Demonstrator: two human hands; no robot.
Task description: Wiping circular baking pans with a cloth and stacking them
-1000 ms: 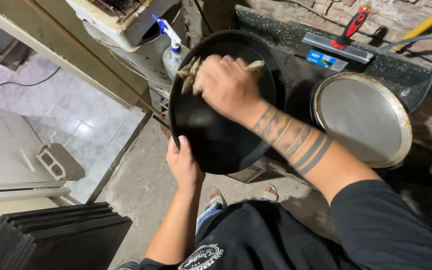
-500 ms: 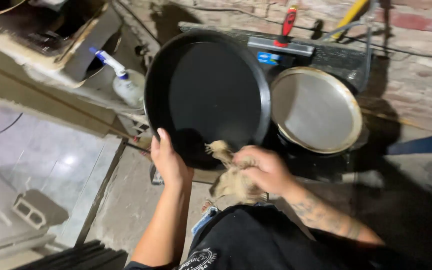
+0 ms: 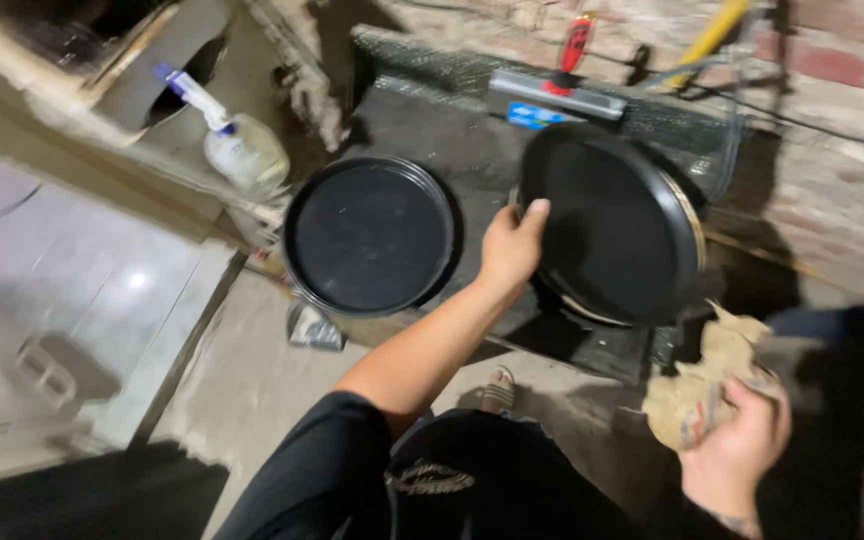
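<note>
A round black pan [image 3: 612,225], matte and shallow-rimmed, is gripped at its left edge by the left hand [image 3: 510,245], tilted over the bench [image 3: 452,150]. A crumpled tan rag [image 3: 702,385] is clutched in the right hand [image 3: 737,450].

black round pan [image 3: 617,225] – tilted, on dark bench | tan rag [image 3: 707,380] – crumpled

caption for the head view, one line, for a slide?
Left hand grips a tilted black round pan; right hand holds a beige rag.
</note>
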